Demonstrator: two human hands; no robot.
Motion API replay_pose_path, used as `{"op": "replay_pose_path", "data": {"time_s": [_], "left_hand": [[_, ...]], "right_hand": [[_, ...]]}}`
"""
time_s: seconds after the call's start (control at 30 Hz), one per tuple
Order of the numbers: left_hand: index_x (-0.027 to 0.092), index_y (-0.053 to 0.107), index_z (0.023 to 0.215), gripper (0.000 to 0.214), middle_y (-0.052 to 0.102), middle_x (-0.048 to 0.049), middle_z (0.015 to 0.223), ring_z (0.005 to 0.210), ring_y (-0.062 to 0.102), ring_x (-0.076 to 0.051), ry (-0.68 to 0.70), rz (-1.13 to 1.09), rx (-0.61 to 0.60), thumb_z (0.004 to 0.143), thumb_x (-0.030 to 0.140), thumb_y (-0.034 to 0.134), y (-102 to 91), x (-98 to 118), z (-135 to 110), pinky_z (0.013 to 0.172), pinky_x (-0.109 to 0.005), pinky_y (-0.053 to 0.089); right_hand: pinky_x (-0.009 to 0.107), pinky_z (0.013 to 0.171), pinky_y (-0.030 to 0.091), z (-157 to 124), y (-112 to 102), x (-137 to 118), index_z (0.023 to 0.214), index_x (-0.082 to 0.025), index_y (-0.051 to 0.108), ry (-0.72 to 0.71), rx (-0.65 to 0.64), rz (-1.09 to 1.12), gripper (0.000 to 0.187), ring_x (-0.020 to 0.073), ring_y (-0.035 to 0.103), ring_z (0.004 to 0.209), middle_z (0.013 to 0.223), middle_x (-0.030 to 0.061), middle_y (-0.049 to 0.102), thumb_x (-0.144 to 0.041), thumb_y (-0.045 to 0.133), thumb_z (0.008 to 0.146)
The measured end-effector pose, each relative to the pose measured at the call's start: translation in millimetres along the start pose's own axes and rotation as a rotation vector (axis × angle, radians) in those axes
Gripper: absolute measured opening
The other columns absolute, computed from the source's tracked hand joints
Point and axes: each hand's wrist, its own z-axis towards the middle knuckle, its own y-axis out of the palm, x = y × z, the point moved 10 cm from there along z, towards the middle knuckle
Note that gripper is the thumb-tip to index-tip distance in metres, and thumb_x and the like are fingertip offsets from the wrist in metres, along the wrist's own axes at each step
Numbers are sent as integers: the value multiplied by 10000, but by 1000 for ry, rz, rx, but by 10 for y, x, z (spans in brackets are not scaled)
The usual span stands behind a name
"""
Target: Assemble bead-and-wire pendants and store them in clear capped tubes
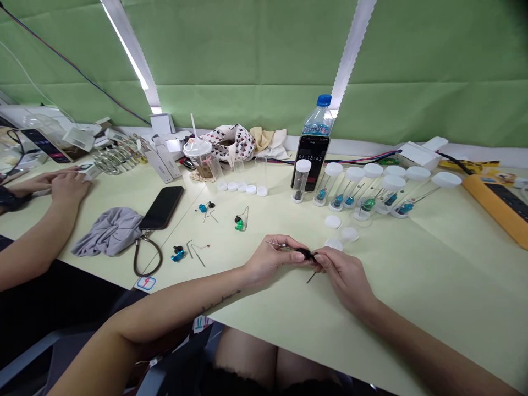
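Note:
My left hand [272, 259] pinches a small black part [304, 253] between thumb and fingers; its exact kind is hidden. A thin metal wire or key sticks out of the left fingers on the far side. Closed on the other end of the black part, my right hand [344, 275] meets the left over the table. Below the fingertips a thin dark rod [311, 278] points down; I cannot tell which hand holds it. White caps [350, 234] lie just beyond my hands. To the left are small blue-and-black parts [177, 253] with hex keys [198, 255], and a green-and-black part [239, 223].
Several capped clear tubes [368, 190] stand behind my right hand, beside a phone timer [311, 165] and a water bottle [319, 118]. An orange power strip [490, 203] is at right. Left lie a phone [162, 208] and grey cloth [109, 231]; a co-worker's arms [49, 220] rest beyond.

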Motion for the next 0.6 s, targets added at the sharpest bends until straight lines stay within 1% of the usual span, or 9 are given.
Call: {"op": "replay_pose_path", "data": {"time_s": [0.13,0.23,0.3,0.33,0.43,0.6], "left_hand": [[92,713,802,291,724,-83,828,799,696,-183,-13,-27,1,600,252,850,-2,-18,-5,937,-398,495],[93,716,806,311,726,-88,830,805,699,-190,-27,-43,16,591,270,855,-14,-23,-10,945,-402,492],[92,715,810,317,728,-94,825,802,700,-196,-25,-40,30,590,274,855,-23,-5,-11,942,-408,493],[92,715,809,317,728,-95,819,800,700,-199,-20,-36,38,591,274,854,-29,8,-10,938,-412,495],[92,715,790,309,727,-95,810,786,698,-202,-2,-28,66,585,275,856,-51,46,-7,925,-416,501],[89,720,782,315,728,-100,816,792,691,-193,-14,-18,75,577,282,862,-71,21,-3,919,-410,502]], "right_hand": [[269,579,482,-8,17,11,828,-212,613,-1,-12,-4,331,150,611,608,678,20,636,-350,363,995],[271,610,513,-21,-8,29,992,-217,623,5,20,-6,283,157,651,671,791,34,689,-377,388,987],[276,640,536,-34,-36,53,1106,-224,587,21,57,-9,266,164,672,716,861,39,703,-394,437,967],[282,656,545,-40,-48,62,1134,-228,569,25,76,-9,268,169,678,733,883,40,704,-398,467,953],[305,701,561,-49,-57,49,1123,-235,552,5,106,-6,249,181,684,769,923,45,698,-381,532,923],[295,671,555,-37,-42,-16,1035,-233,580,-42,99,-19,150,174,679,741,893,41,697,-324,517,934]]}}
